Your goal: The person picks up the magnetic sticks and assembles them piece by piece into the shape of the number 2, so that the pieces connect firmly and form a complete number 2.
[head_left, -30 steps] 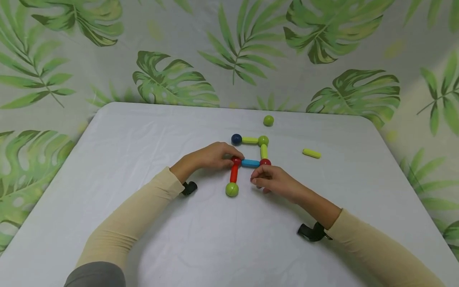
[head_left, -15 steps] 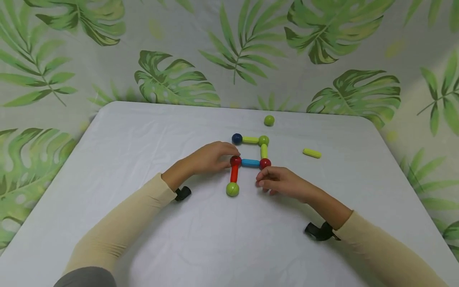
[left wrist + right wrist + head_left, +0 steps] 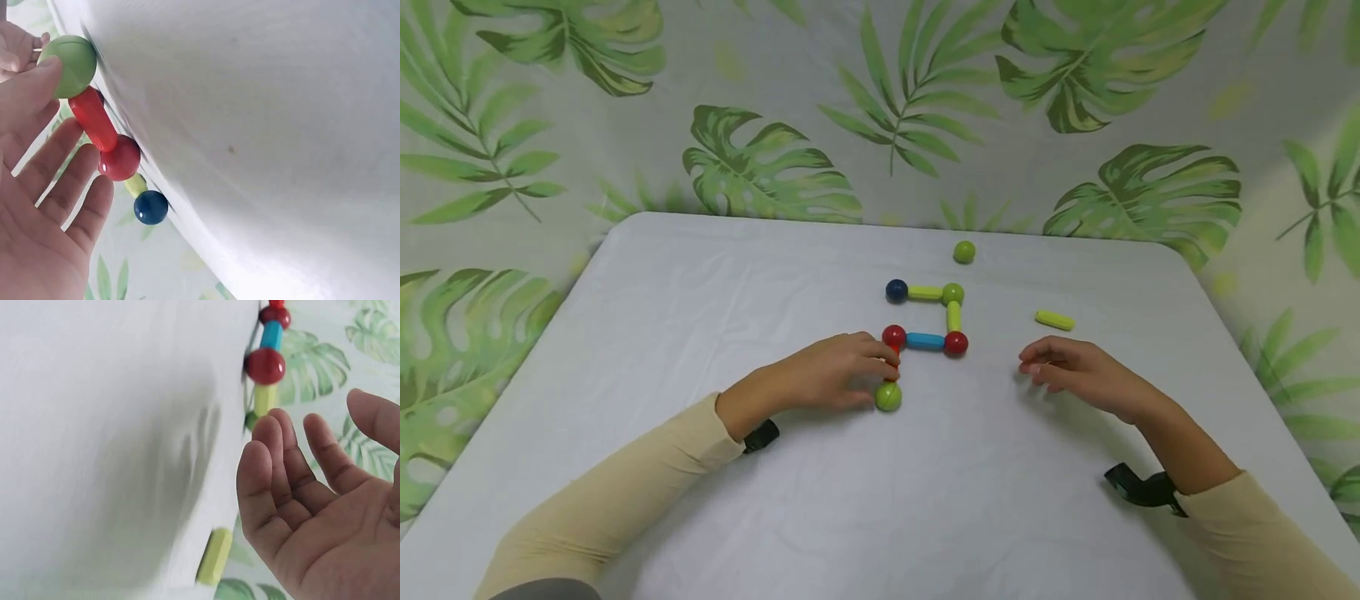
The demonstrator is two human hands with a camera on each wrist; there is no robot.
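A chain of coloured rods and balls lies on the table. Its near end has a green ball (image 3: 889, 397) joined by a red rod (image 3: 94, 119) to a red ball (image 3: 894, 336). A blue rod (image 3: 925, 341) leads from there to a second red ball (image 3: 956, 343). My left hand (image 3: 835, 371) is at the red rod, fingers spread and fairly straight over it; its thumb lies against the green ball in the left wrist view. My right hand (image 3: 1086, 375) hovers right of the chain, fingers loosely bent, holding nothing. Nearest to it lies a loose yellow-green rod (image 3: 1055, 320).
Yellow-green rods (image 3: 953, 317) and another green ball (image 3: 952, 293) continue the chain to a dark blue ball (image 3: 897, 291) at its far left end. A loose green ball (image 3: 964, 252) sits near the far edge of the white table (image 3: 737, 275). Leaf-patterned cloth (image 3: 902, 100) hangs behind.
My left hand has come off the left red ball and moved nearer to the red rod and green ball. My right hand has moved away to the right. The chain looks unchanged.
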